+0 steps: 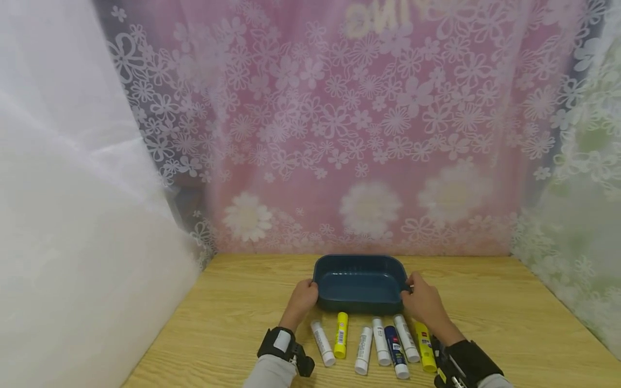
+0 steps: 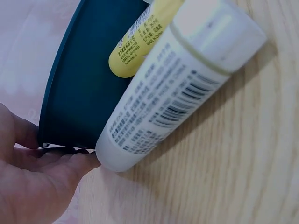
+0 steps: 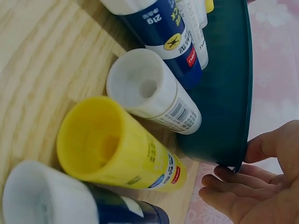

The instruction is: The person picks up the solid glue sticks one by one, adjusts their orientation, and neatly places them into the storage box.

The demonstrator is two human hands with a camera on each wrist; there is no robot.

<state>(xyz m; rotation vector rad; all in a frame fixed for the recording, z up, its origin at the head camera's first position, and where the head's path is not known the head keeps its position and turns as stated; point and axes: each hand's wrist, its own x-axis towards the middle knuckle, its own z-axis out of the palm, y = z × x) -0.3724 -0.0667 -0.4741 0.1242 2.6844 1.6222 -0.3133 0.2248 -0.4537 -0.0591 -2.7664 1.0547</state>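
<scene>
A dark teal rectangular dish (image 1: 361,288) with rounded corners stands in front of me, nothing inside it. My left hand (image 1: 303,297) pinches its left rim, thumb on top and fingers under the edge, as the left wrist view shows. At the opposite end my right hand (image 1: 424,302) holds the right rim the same way. Several glue sticks lie in a loose row along the dish's near side: white ones (image 1: 322,344), a yellow one (image 1: 341,335) at left, a blue one (image 1: 397,353) and another yellow one (image 1: 425,347) at right.
Beside the right-hand yellow stick lies a dark blue glue stick (image 3: 124,205), mostly hidden by my wrist in the head view. The wooden table (image 1: 233,323) ends at a pink flowered curtain (image 1: 310,161). White sheeting (image 1: 73,215) hangs at the left.
</scene>
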